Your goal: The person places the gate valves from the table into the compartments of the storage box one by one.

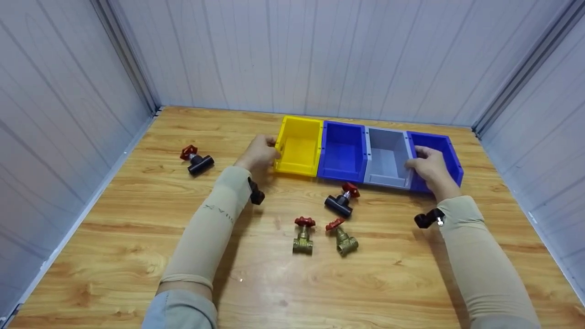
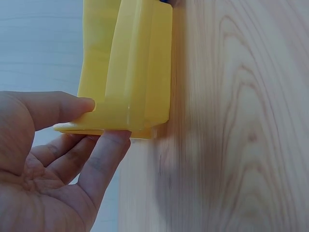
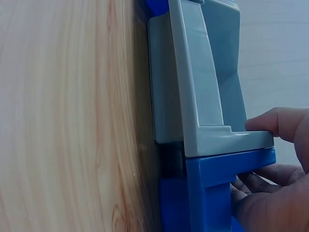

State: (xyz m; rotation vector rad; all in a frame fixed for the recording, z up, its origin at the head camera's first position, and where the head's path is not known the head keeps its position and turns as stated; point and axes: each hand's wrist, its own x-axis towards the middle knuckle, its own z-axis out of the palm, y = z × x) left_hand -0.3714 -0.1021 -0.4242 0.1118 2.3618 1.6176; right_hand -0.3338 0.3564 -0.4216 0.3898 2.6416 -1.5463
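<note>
Woodgrain tabletop (image 1: 128, 219) lies below. Your left hand (image 1: 258, 154) pinches a yellow plastic bin (image 1: 300, 148), right hand (image 1: 433, 170) a grey plastic bin (image 1: 386, 157) and blue bin (image 1: 445, 151).

Three valves (image 1: 338, 206) before four bins (image 1: 343, 157), another valve (image 1: 201, 165) leftward, wall (image 1: 292, 55) seemingly just behind

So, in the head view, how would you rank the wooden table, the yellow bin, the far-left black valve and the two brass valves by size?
1. Wooden table
2. Yellow bin
3. Far-left black valve, left brass valve and right brass valve: too alike to rank.
</note>
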